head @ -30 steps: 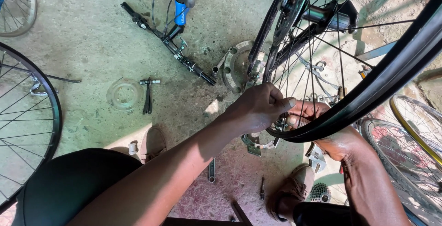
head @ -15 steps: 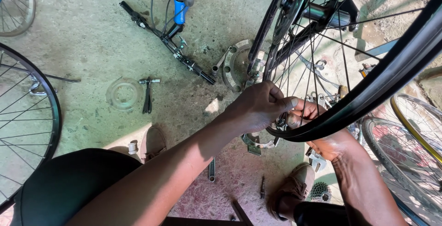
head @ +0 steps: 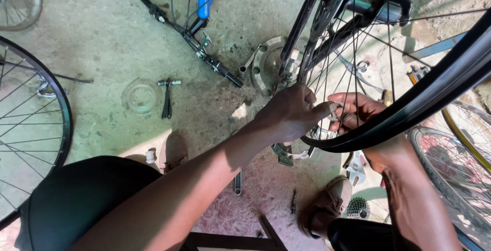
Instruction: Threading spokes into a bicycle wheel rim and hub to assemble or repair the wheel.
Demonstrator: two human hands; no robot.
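Observation:
A spoked bicycle wheel with a black tyre [head: 409,113] stands in front of me, its hub at the top. My left hand [head: 291,113] reaches across to the rim's lower edge with its fingers closed around a spoke near the rim. My right hand [head: 358,110] comes from behind the tyre and pinches a small silvery part [head: 333,109] at the same spot. The two hands' fingertips almost touch. What exactly they pinch is too small to tell.
On the concrete floor lie a black handlebar [head: 189,39] with a blue frame piece, a round metal disc [head: 268,67], a clear plastic disc [head: 140,96], a small dark tool [head: 167,97] and a wrench [head: 355,166]. Another wheel [head: 36,123] stands at left, more rims at right.
My right hand has lifted a little and closed in on the left hand's fingertips at the rim. The wheel and left hand stay nearly still.

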